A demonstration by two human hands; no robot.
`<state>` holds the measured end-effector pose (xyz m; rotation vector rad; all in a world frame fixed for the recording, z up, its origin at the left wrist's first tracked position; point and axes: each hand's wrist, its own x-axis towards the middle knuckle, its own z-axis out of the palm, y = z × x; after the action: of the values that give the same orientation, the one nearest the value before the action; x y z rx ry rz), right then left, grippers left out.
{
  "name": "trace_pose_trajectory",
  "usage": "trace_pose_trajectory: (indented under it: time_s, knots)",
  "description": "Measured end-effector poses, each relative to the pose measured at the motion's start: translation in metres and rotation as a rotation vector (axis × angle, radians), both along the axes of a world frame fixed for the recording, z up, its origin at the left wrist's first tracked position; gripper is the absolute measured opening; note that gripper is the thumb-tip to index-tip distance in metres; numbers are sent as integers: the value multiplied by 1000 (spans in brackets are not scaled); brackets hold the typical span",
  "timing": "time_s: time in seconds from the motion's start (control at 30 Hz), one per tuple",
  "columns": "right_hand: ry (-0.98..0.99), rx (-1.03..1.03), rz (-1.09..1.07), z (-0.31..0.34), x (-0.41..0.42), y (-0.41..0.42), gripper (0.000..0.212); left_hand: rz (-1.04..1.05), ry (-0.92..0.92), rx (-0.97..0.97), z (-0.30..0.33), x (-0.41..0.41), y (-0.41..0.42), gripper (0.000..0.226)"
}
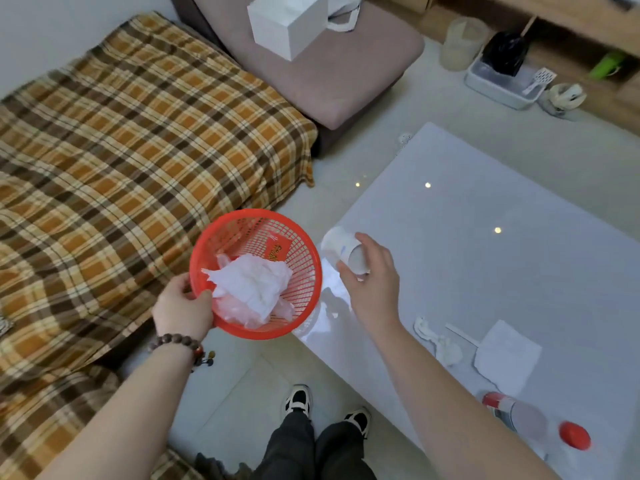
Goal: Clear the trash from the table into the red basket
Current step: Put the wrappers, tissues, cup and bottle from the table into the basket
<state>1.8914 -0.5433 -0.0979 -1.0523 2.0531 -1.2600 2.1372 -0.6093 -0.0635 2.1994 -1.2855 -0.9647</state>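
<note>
Bare forearms, no sleeves; a brown beaded bracelet (175,342) on the left wrist, dark trousers (313,448), black-and-white trainers (298,400) at bottom centre.

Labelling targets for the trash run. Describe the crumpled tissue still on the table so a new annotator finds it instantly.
Start at the white table, then go to its near edge by the right forearm. The crumpled tissue lies there, left of a flat white napkin and a thin white strip. It alone is wadded and lumpy; its neighbours are flat.
</note>
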Motion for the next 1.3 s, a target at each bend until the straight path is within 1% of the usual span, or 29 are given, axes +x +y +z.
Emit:
trace_pose_trajectory:
  time_s: [0.1, 0.2, 0.3, 0.37, 0.47, 0.5, 0.57, 0.67, 0.73, 0.8, 0.87, 0.97, 1.03, 1.13, 1.23, 1.3]
  knots:
    - [3, -67, 104, 38, 9, -3, 51, -109, 79, 7, 17, -33, 8, 34]
    - [30, 6, 199, 54, 16, -6, 51, -211, 161, 16, 28, -64, 18, 32]
    - [57, 108, 238, 52, 18, -1, 51, -300, 211, 33, 31, -87, 25, 30]
    - [92, 179, 245, 48, 13, 5, 56, -360, 214, 30, 32, -96, 27, 26]
    - [120, 271, 235, 50, 1, 19, 72, -397, 233, 67, 33, -106, 30, 29]
    - [121, 276, 218, 53, -4, 26, 75, -396, 249, 88, 33, -109, 31, 28]
    - [145, 238, 135, 60, -20, 47, 74, -398, 267, 122, 31, -117, 32, 28]
    - [167, 214, -97, 62, -60, 103, 66, -423, 251, 158, 30, -132, 35, 31]
    - [191, 283, -228, 54, -89, 151, 61, -437, 248, 168, 28, -144, 41, 31]
    - [213, 396, -344, 42, -116, 201, 58, -444, 246, 162, 24, -158, 51, 31]
    - [220, 524, -401, 29, -136, 242, 60, -450, 238, 166, 18, -171, 63, 36]
    - [234, 668, -316, 9, -159, 281, 69, -443, 247, 188, 9, -191, 88, 38]
    - [186, 701, -222, -4, -170, 293, 69, -409, 246, 191, 5, -203, 107, 36]
    - [88, 696, -105, -21, -178, 304, 55, -353, 212, 174, 3, -214, 136, 35]
    - [86, 683, -25, -29, -188, 316, 36, -272, 183, 160, 4, -218, 165, 36]
    - [112, 678, 11, -29, -198, 324, 30, -217, 173, 160, 4, -220, 185, 40]
